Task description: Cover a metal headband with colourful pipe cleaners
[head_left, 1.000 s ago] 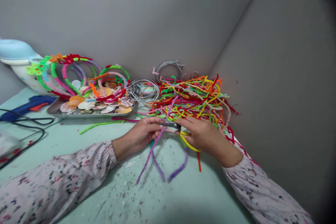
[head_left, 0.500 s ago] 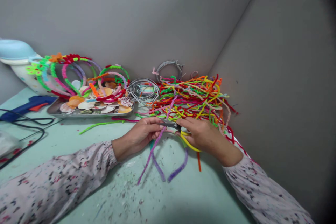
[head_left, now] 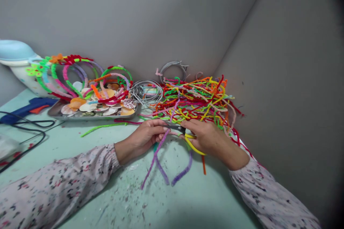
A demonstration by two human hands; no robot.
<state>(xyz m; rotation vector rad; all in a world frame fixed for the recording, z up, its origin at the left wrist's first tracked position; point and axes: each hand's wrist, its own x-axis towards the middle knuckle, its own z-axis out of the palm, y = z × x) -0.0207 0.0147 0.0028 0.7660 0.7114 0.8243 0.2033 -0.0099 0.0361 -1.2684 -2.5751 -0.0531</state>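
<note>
My left hand (head_left: 146, 136) is closed in a pinch on a purple pipe cleaner (head_left: 159, 146), one end of which hangs toward me while the other rises past the fingers. Scissors (head_left: 194, 145) with yellow handles and dark blades are gripped in my right hand (head_left: 208, 137). Their blades lie across the purple pipe cleaner at the left fingertips; whether they cut into it I cannot tell. Below both hands shows a headband (head_left: 182, 175) wrapped in pipe cleaner, its two purple ends pointing toward me. Its upper part is mostly hidden by the fingers and scissors.
A heap of colourful pipe cleaners (head_left: 193, 100) lies behind my hands. To the left, a metal tray (head_left: 94, 117) holds shells, with wrapped headbands (head_left: 66, 75) over it. Grey wire coils (head_left: 147, 93), a blue glue gun (head_left: 23, 111) and its black cable (head_left: 40, 132) lie around.
</note>
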